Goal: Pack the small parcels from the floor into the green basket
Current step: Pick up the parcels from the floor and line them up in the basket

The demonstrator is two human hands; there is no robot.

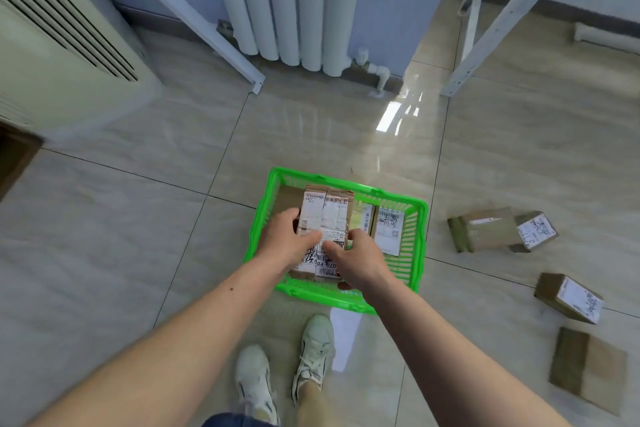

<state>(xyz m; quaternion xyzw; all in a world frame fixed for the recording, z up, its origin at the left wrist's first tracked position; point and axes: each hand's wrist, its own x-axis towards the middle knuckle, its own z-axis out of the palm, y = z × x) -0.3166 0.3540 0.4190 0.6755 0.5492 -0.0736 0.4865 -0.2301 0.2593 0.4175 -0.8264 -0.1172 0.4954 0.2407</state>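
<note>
The green basket [417,243] stands on the tiled floor in front of my feet. Inside it lie brown cardboard parcels with white labels. Both hands grip one labelled parcel [327,213] over the basket's left half: my left hand [289,239] holds its left side, and my right hand [355,258] holds its near right corner. Under it lies another labelled parcel [317,265], and a third parcel [388,230] lies flat in the right half. On the floor to the right lie a leaning parcel [491,229], a labelled parcel [569,298] and a plain brown parcel [588,369].
A white radiator [294,0] hangs on the far wall. White metal frame legs [194,14] slant down on both sides of it. A cream air-conditioner cabinet [59,55] fills the left. My two shoes [284,371] stand just behind the basket.
</note>
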